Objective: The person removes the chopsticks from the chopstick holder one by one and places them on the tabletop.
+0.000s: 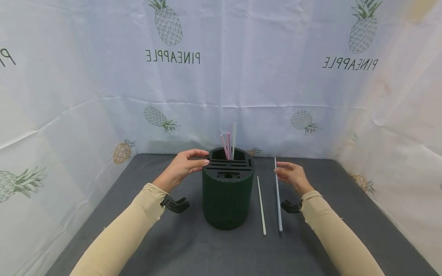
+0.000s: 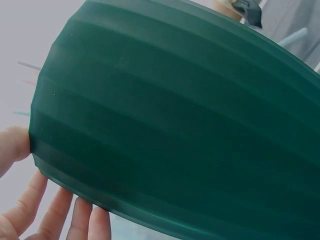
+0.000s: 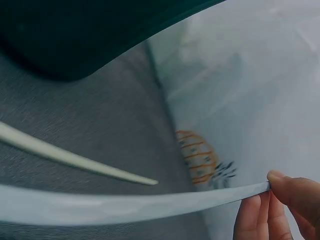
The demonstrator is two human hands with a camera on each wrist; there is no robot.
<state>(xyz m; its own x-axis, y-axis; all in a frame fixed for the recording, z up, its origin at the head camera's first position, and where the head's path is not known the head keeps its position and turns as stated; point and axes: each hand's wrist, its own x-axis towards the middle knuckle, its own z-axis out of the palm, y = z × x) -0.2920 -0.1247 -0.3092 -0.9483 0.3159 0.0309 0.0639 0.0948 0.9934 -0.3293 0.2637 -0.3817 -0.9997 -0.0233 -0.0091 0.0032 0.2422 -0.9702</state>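
Observation:
A round, dark green knife holder (image 1: 226, 199) with a black slotted top stands upright on the table. My left hand (image 1: 184, 165) grips its left rim, thumb toward the front and fingers around the far side. In the left wrist view the thumb and fingertips (image 2: 55, 207) meet the ribbed green wall. My right hand (image 1: 291, 175) pinches the far end of a long pale blue straw (image 1: 278, 203) between thumb and fingers. Its near end points toward me, close over the table. A thinner cream straw (image 1: 261, 207) lies between the holder and the blue one.
Several pink and pale straws (image 1: 228, 143) stick up from the holder's open back compartment. Dark grey cloth covers the table (image 1: 238, 253). A white curtain with pineapple prints (image 1: 259, 80) hangs behind and along both sides, right at the table's far edge.

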